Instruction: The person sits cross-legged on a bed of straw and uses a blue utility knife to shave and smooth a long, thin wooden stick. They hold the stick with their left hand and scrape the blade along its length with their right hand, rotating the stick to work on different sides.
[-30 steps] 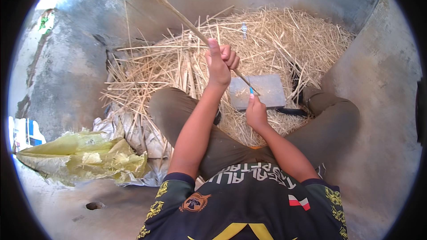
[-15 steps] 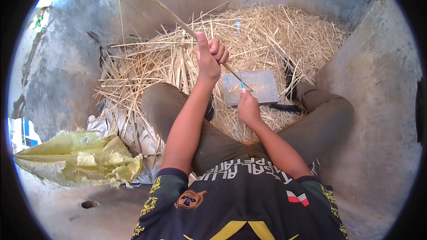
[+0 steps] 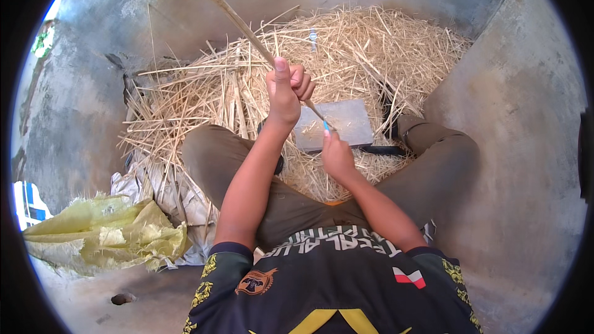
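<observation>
My left hand [image 3: 284, 96], thumb up, is closed around a long thin wooden or bamboo stick [image 3: 232, 15]. The stick slants from the top of the view down to the right, its lower end over a grey block [image 3: 356, 130]. My right hand [image 3: 338, 158] is closed on a small blue tool [image 3: 326, 125] held against the stick near that end. Fingers hide most of the tool, so its kind is unclear. Pale shavings lie on the block between my bent legs.
A heap of straw-like shavings [image 3: 396, 43] spreads beyond the block, with longer strips [image 3: 167, 96] on its left. Concrete walls [image 3: 507, 117] enclose the space. A torn yellow sack [image 3: 105, 235] lies at the left, near a hole [image 3: 123, 299] in the concrete.
The whole view has shifted slightly. Both hands have come a little nearer to me relative to the block, still holding the stick and the blue tool.
</observation>
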`<state>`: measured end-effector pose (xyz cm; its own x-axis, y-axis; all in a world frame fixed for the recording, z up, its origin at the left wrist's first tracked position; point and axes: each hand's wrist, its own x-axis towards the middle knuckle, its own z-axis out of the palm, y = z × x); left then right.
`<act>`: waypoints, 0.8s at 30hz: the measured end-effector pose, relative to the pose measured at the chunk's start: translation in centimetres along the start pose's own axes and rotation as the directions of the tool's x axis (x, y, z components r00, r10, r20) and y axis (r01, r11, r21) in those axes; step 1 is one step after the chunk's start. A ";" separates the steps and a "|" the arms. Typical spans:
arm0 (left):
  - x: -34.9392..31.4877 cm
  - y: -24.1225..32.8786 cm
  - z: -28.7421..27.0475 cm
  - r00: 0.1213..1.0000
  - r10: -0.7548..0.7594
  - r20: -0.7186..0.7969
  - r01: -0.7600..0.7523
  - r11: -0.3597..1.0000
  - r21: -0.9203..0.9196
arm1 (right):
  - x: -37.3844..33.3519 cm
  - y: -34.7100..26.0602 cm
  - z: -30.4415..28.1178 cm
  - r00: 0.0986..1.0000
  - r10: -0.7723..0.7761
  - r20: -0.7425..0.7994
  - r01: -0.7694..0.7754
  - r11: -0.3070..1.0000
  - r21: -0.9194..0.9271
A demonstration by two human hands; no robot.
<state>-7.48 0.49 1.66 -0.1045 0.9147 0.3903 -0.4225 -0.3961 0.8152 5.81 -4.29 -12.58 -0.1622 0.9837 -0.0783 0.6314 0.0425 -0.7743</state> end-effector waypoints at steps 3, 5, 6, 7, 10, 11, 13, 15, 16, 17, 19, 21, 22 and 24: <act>0.3 -0.1 -1.7 0.997 0.000 -0.074 -0.005 0.998 -0.064 | 0.4 0.6 -0.3 0.999 0.005 0.032 -0.001 0.993 -0.118; -0.1 0.2 -1.4 0.996 -0.005 -0.090 0.003 1.000 -0.023 | 0.0 0.6 0.6 1.000 0.008 0.028 -0.004 0.993 -0.120; -0.2 0.2 -1.3 0.996 0.000 -0.084 0.000 1.000 0.001 | -0.2 1.0 0.4 0.999 0.023 0.025 -0.019 0.992 -0.123; 0.2 0.8 -1.2 0.998 0.012 -0.067 -0.010 0.999 0.038 | 0.1 0.3 0.1 0.999 0.029 0.016 -0.027 0.993 -0.113; -0.2 -0.2 -1.9 0.998 0.027 -0.063 -0.025 0.999 0.030 | -0.3 1.2 -0.3 0.999 -0.036 0.022 0.036 0.999 -0.013; -0.1 0.1 -1.4 0.998 0.045 -0.054 -0.042 0.998 0.040 | -0.2 0.9 -0.8 0.996 -0.085 0.025 0.084 0.996 0.031; 0.1 0.5 -0.2 0.998 0.062 -0.032 -0.060 0.995 0.076 | -0.2 -0.8 -1.9 0.994 -0.096 0.045 0.092 0.992 0.088; -0.7 0.2 0.3 0.999 0.047 -0.017 -0.045 0.997 0.057 | -1.6 -1.7 -2.7 0.995 -0.079 0.066 0.071 0.991 0.111; -0.9 0.1 0.4 0.999 0.044 0.000 -0.044 0.999 0.026 | -1.9 -2.1 -2.8 0.995 -0.075 0.059 0.068 0.992 0.109; -0.9 0.1 0.5 0.999 0.042 0.017 -0.042 0.999 -0.005 | -2.0 -2.2 -2.7 0.996 -0.072 0.054 0.066 0.992 0.108; -0.2 0.1 0.8 0.997 0.081 0.019 -0.082 0.995 0.049 | -0.7 0.0 -1.2 1.000 0.007 0.016 -0.006 0.998 -0.063; -0.6 -0.3 0.9 0.997 0.076 0.012 -0.076 0.992 0.097 | -1.5 1.7 0.2 0.998 0.057 -0.001 -0.057 0.988 -0.141; -0.4 -0.2 0.6 0.996 0.079 -0.037 -0.075 0.992 0.097 | -1.0 1.6 0.4 0.999 0.033 -0.006 -0.034 0.990 -0.136; 0.3 0.0 0.2 0.995 0.076 -0.057 -0.074 0.997 0.028 | 0.1 1.8 0.8 0.999 -0.009 -0.031 0.004 0.988 -0.157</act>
<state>-7.32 0.72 1.82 -0.1877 0.8852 0.4256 -0.3879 -0.4649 0.7959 6.34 -4.28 -14.46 -0.1443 0.9881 -0.0524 0.7422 0.0731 -0.6662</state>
